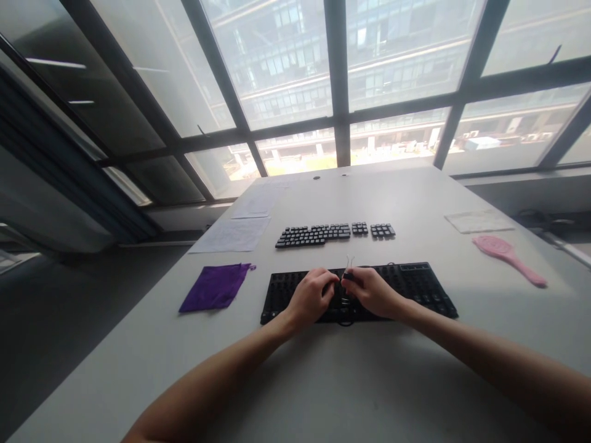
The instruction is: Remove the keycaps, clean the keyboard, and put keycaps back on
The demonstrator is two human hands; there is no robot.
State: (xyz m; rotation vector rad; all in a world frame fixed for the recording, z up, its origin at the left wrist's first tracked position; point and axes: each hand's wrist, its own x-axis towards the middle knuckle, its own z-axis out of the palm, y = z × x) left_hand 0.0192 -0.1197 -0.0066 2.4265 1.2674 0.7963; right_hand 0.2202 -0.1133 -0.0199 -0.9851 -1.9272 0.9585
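Observation:
A black keyboard base (418, 286) lies across the table in front of me, its keycaps off over much of it as far as I can see. Over its middle, my right hand (369, 290) is closed on a keycap puller (349, 261), whose thin wire loops stick up past the fingers. My left hand (314, 291) meets it there, fingertips pinched close to the right ones; what they hold is hidden. Just beyond lie black keycaps (316, 234), set out in rows, with smaller groups (382, 231) to their right.
On the left are a purple drawstring pouch (215, 288) and sheets of paper (233, 235). A pink hairbrush (508, 257) and a pale flat packet (478, 221) lie at the right. Windows (339, 80) stand behind the white table (295, 387).

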